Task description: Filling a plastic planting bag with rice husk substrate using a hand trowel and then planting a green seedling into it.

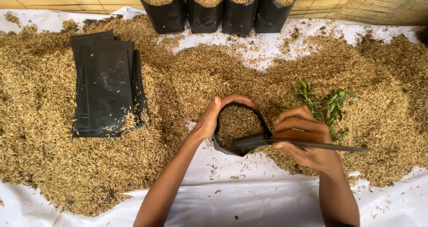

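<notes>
- Hands first: the left hand [209,120] curls round the rim of a small black bag [238,128] at the centre of the frame, thumb and fingers pinching the mouth open; the right hand [307,140] grips a dark knife [285,143] lying across the bag's lower edge, handle toward the bag, blade pointing right.
- Bag position: it rests on its side on the white sheet [249,200], its mouth facing the camera, already holding husk.
- Doing this well, as I judge it: keep the rim stretched wide and round, press the mouth into the husk pile [53,164], and keep the blade turned away from the thin plastic and from the holding fingers.
- Count, filled bags [203,6]: four stand in a row at the top centre, all brimming with husk.
- Count, flat bags [107,82]: one stack at the upper left; the number of sheets cannot be told.
- Count, green sprigs [323,104]: one small bunch right of centre, just above the right hand.
</notes>
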